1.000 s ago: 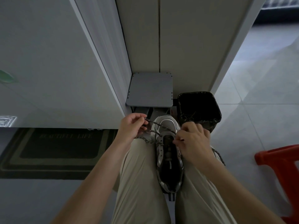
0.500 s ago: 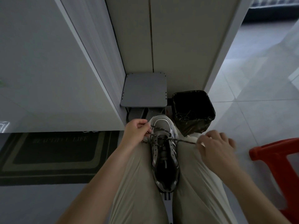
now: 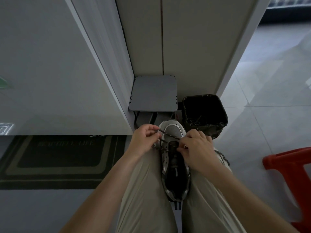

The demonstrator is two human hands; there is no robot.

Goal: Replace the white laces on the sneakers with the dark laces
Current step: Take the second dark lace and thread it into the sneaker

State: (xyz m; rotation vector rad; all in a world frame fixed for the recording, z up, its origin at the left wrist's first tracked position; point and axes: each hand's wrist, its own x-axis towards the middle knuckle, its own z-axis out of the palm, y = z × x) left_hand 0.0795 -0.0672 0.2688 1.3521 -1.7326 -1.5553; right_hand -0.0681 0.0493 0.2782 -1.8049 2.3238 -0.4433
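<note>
A grey and white sneaker (image 3: 175,174) lies wedged between my knees, toe pointing away from me. A dark speckled lace (image 3: 169,135) runs across its lowest eyelets. My left hand (image 3: 145,140) pinches one end of that lace at the shoe's left side. My right hand (image 3: 196,148) pinches the lace at the right eyelets, fingers curled over the tongue. More of the dark lace (image 3: 224,157) trails over my right thigh.
A black bin (image 3: 204,113) with dark laces inside stands just beyond the shoe. A grey stool (image 3: 154,93) sits against the wall. A red plastic stool (image 3: 289,167) is at the right, a dark doormat (image 3: 55,158) at the left.
My right hand pulled the lace out to the right, then came back in to the shoe's right eyelets. My left hand stayed at the left side, holding its end.
</note>
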